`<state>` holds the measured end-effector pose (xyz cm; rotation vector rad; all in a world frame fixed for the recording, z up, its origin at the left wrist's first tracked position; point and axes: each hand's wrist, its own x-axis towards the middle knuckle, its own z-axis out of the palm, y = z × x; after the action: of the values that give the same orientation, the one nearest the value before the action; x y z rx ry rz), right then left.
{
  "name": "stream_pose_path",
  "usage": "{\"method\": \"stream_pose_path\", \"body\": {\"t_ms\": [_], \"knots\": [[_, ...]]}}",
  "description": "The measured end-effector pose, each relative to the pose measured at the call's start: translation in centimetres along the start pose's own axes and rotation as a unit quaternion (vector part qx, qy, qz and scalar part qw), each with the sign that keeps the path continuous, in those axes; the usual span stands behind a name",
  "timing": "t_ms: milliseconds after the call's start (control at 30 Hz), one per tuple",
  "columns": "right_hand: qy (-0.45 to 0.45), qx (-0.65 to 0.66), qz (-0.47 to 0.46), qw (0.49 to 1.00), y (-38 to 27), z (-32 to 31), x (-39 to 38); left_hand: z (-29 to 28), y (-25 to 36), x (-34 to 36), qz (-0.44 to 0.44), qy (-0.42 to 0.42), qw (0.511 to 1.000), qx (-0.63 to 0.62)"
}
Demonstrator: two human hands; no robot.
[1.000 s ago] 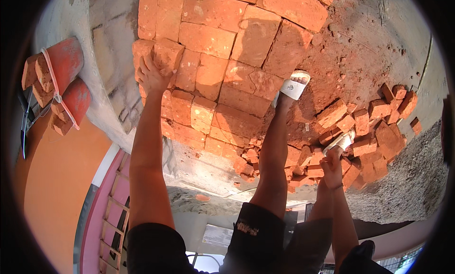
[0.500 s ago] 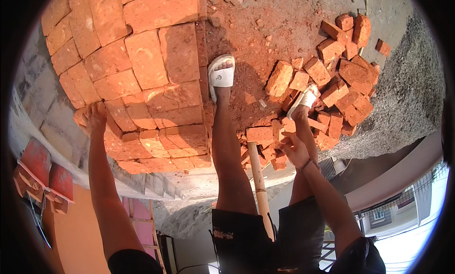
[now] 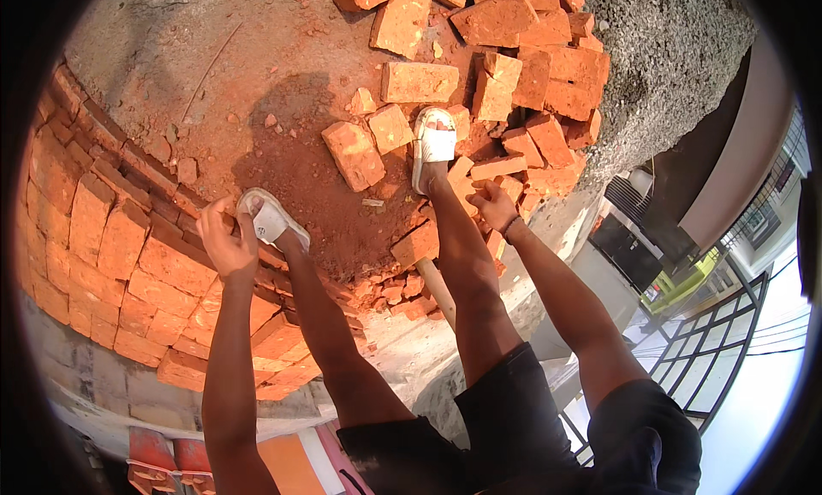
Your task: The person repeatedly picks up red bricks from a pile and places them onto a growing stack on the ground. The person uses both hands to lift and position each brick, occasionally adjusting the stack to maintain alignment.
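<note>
My left hand (image 3: 227, 242) is held in the air in front of the brick stack (image 3: 167, 268), its fingers apart and loosely curled, with nothing in them. Beside my right shin, my right hand (image 3: 495, 205) hangs over the near edge of a heap of loose bricks (image 3: 548, 75); its fingers are bent but apart, and no brick shows in them. A dark band is round that wrist. From this angle I cannot tell whether the fingertips touch the brick (image 3: 499, 167) just beyond them.
White sandals (image 3: 435, 144) are on my feet, one among the loose bricks. A wooden pole (image 3: 437, 294) stands between my legs. Brick crumbs lie on the red dirt (image 3: 282, 165). Grey gravel (image 3: 659, 75) is heaped at the right, and low concrete blocks (image 3: 128, 392) run behind the stack.
My view has swung toward the loose bricks, and the stack now lies farther left. My left hand has come off the stack's edge. My right hand is still by my right leg.
</note>
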<state>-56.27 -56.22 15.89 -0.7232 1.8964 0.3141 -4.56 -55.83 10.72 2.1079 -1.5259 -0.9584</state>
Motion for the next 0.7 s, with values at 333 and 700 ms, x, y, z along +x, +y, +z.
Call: {"method": "stream_pose_path", "body": {"t_ms": [333,700], "knots": [[0.403,-0.054,-0.064,0.911,2.4,-20.8,23.5,33.2,33.0,19.5,0.112,-0.151,0.981,0.043],[0.260,-0.065,-0.047,0.962,-1.2,-24.3,30.9,47.0,39.5,27.5,0.200,0.002,0.980,0.021]]}}
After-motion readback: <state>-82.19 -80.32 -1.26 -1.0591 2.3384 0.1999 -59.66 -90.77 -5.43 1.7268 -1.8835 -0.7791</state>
